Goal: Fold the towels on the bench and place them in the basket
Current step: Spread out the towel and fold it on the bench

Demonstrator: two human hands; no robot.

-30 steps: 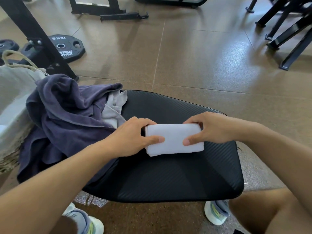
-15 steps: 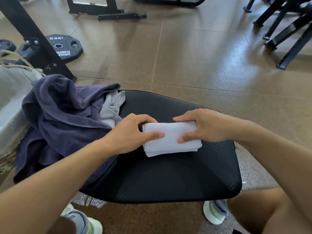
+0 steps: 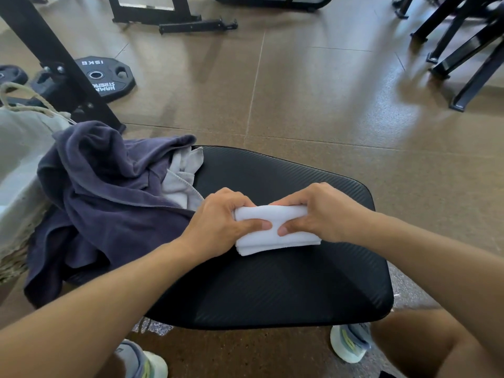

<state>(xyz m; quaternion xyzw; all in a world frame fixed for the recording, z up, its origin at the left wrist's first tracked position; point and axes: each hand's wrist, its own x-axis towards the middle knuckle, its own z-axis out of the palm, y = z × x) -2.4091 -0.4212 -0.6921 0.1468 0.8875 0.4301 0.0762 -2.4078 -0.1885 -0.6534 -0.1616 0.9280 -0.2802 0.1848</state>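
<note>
A: Change since a second ago?
B: Left hand (image 3: 218,223) and right hand (image 3: 324,214) have closed in; thumbs nearly meet. Both grip the white towel (image 3: 275,237), now bunched thicker, on the bench (image 3: 272,290).
A: Others?
B: Dark towel (image 3: 109,186) unmoved beside the basket (image 3: 19,159).

Black bench pad (image 3: 272,290) with folded white towel (image 3: 275,241), heaped navy towel (image 3: 109,203), grey cloth (image 3: 182,181).

1. The left hand (image 3: 218,223) and right hand (image 3: 323,214) now sit closer together on the folded white towel (image 3: 275,237), thumbs nearly meeting at its middle.
2. Both hands now grip the towel with curled fingers, where earlier they lay at its two ends.
3. The towel looks bunched and thicker between them.
</note>
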